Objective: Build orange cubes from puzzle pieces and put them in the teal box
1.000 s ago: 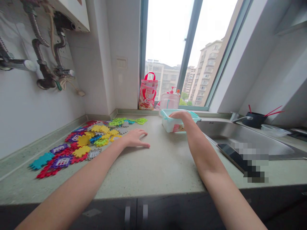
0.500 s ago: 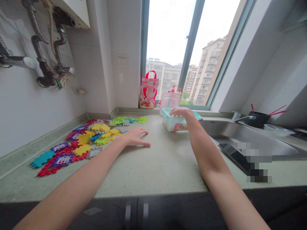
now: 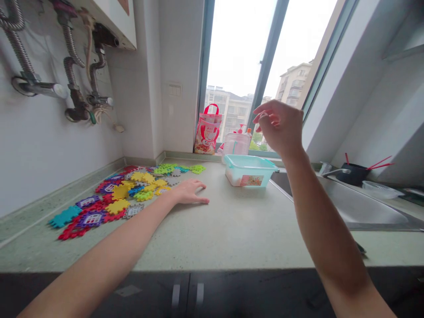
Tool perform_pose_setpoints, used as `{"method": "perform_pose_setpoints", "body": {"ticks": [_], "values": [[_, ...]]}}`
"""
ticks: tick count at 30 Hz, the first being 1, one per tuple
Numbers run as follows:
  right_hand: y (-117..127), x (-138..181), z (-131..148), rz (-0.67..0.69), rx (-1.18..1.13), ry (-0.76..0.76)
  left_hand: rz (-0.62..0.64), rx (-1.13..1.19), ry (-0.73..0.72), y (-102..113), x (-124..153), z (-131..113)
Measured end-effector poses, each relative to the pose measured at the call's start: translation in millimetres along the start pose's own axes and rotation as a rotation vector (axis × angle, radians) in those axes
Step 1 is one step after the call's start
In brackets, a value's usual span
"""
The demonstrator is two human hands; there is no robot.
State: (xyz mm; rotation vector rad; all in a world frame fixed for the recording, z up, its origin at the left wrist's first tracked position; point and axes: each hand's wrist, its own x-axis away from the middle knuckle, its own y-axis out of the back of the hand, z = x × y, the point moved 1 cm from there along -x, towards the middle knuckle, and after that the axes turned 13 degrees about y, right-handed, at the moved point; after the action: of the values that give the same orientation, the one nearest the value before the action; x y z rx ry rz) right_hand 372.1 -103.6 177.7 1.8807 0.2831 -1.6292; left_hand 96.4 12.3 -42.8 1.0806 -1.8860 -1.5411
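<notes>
Since the earlier frame we see the right hand (image 3: 281, 128) has lifted off the rim of the teal bin (image 3: 251, 170) and now hangs in the air above and just behind it, in front of the window (image 3: 241, 66). Its fingers (image 3: 261, 120) are curled with thumb and fingertips pinched close together; whether that grip holds anything we cannot tell, as nothing shows between them. The left hand (image 3: 189, 193) has not shifted: it lies flat, palm down and released, on the desk (image 3: 232, 225), its fingers spread and holding nothing.

The teal bin stands open on the desk near the window sill, just left of the sink (image 3: 357, 205). Beside the left hand, touching its near edge, we see the pile of toy tiles (image 3: 126, 194): interlocking plastic pieces in yellow, green, red, purple, blue and grey, spread along the wall side of the desk.

On the sill behind the bin stand a red gift bag (image 3: 208, 130) and a clear plastic jug (image 3: 236, 143). Metal hoses (image 3: 71, 75) hang on the wall at the left.
</notes>
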Motion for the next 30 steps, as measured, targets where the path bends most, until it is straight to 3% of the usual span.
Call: {"method": "perform_pose_setpoints", "body": {"ticks": [3,7,10,14,19,23,30], "values": [[-19.0,44.8,9.9,0.199,0.026,0.024,-0.020,-0.019,0.005,-0.4,-0.2,-1.5],[-76.0,125.9,3.6,0.599,0.031,0.061,-0.032,-0.047,0.003,-1.4,-2.6,-5.0],[-116.4,173.2,0.2,0.738,-0.030,0.132,-0.047,-0.068,0.021,-2.0,-4.4,-6.6],[-142.2,195.8,-4.6,0.703,-0.101,0.068,-0.034,-0.088,0.010,-2.6,-5.4,-5.5],[-144.8,196.5,-14.0,0.631,-0.158,-0.030,-0.043,-0.079,0.024,-4.6,-5.9,-3.9],[-145.1,198.5,-15.3,0.656,-0.178,-0.024,-0.079,-0.054,0.052,-8.6,-2.4,-8.4],[-145.4,197.4,-13.3,0.723,-0.218,0.037,-0.123,-0.085,0.259,-11.0,3.0,-11.8]]}}
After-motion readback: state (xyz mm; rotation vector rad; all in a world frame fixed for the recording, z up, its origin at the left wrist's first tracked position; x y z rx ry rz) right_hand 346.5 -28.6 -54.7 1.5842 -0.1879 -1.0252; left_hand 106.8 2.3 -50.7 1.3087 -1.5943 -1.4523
